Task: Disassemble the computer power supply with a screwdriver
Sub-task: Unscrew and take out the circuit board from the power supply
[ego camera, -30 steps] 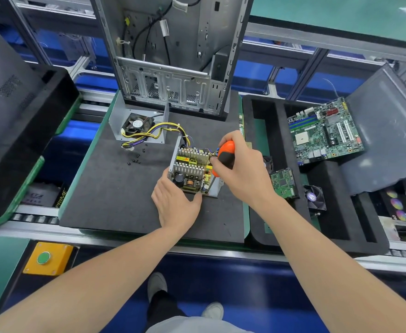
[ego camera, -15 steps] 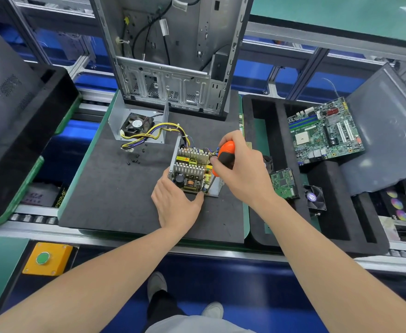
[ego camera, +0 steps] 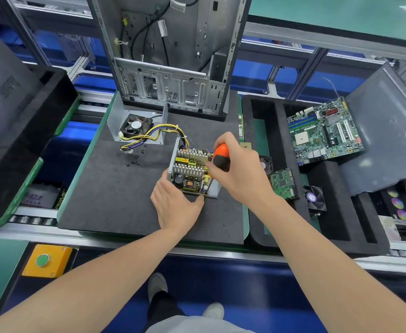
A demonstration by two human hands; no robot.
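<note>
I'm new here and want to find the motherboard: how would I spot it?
Look at the black tray right of the mat. The motherboard lies at its far end. It is far bigger than the small green board nearer the person.

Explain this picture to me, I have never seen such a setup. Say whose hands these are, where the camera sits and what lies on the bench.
No machine here: these are a person's bare hands, filmed by one camera worn on their head, looking down. The left hand grips the near corner of the opened power supply, steadying it on a black mat. The right hand holds an orange-handled screwdriver over it; the tip is hidden. Behind lie the supply's metal cover with its fan, some loose screws and an open computer case. At the right, a black tray holds a motherboard, a smaller circuit board and a small fan.
</note>
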